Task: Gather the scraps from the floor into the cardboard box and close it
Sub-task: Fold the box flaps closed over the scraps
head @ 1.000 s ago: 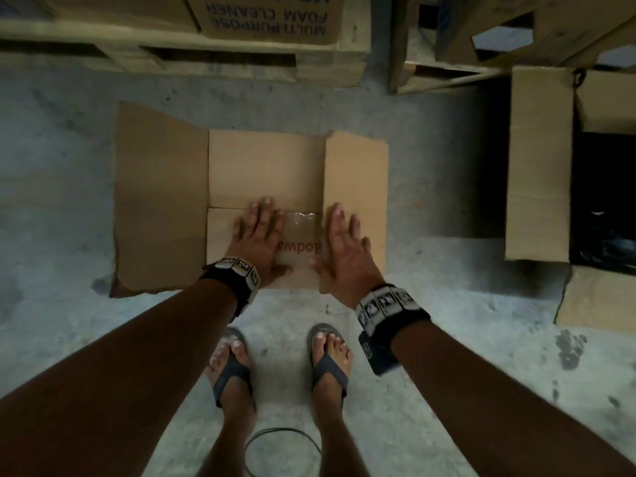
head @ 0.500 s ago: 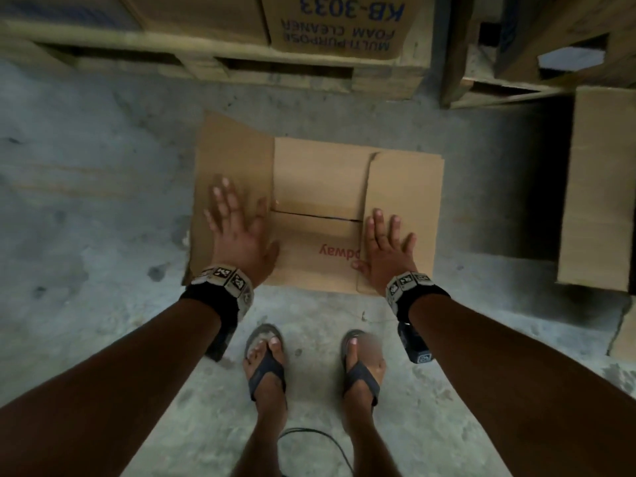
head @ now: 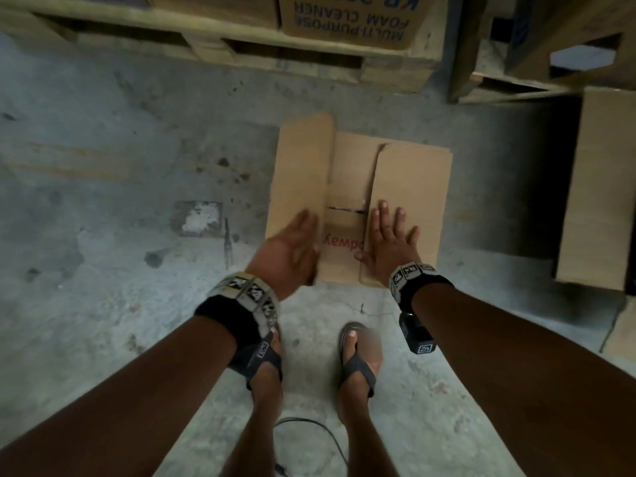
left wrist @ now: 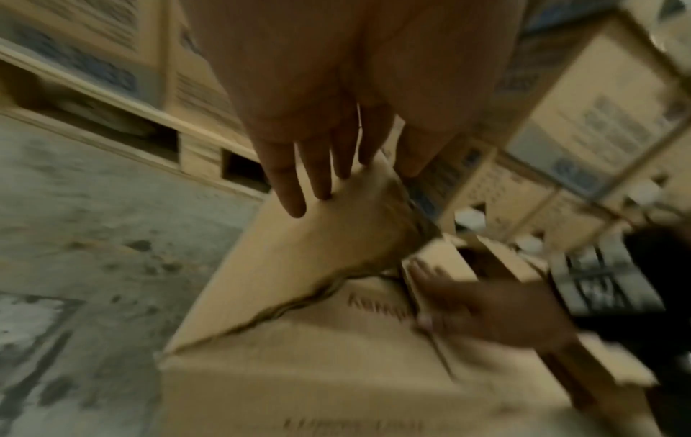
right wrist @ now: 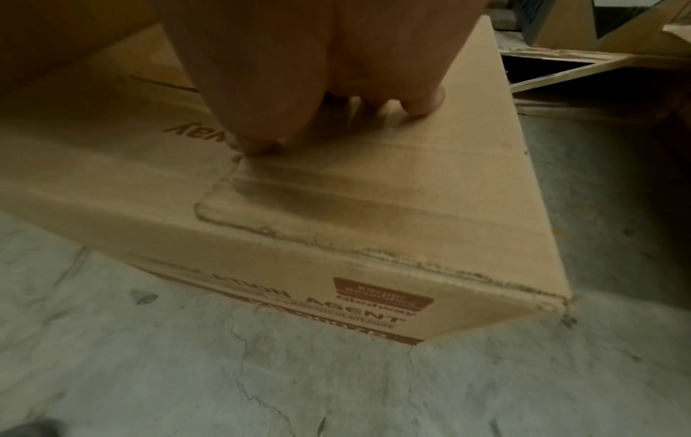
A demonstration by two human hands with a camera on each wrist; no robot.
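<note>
The cardboard box (head: 409, 201) stands on the concrete floor in front of my feet. Its inner flaps (head: 340, 246), printed with red letters, lie shut. My right hand (head: 389, 235) lies flat with spread fingers on the right outer flap (right wrist: 374, 192), which is folded down. My left hand (head: 289, 246) touches the left outer flap (head: 299, 180) with straight fingers (left wrist: 318, 177); that flap (left wrist: 299, 260) stands tilted inward over the box. No scraps are visible on the floor.
A wooden pallet (head: 241, 46) carrying boxes, one marked foam cleaner (head: 351, 18), runs along the far side. Another cardboard box (head: 602, 187) with a raised flap stands to the right. A black cable (head: 309, 428) lies behind my sandalled feet (head: 265, 370).
The left outer flap swung up from lying flat outward to tilting over the box. My left hand moved from the inner flap onto it. My right hand stayed pressing the right flap down.
</note>
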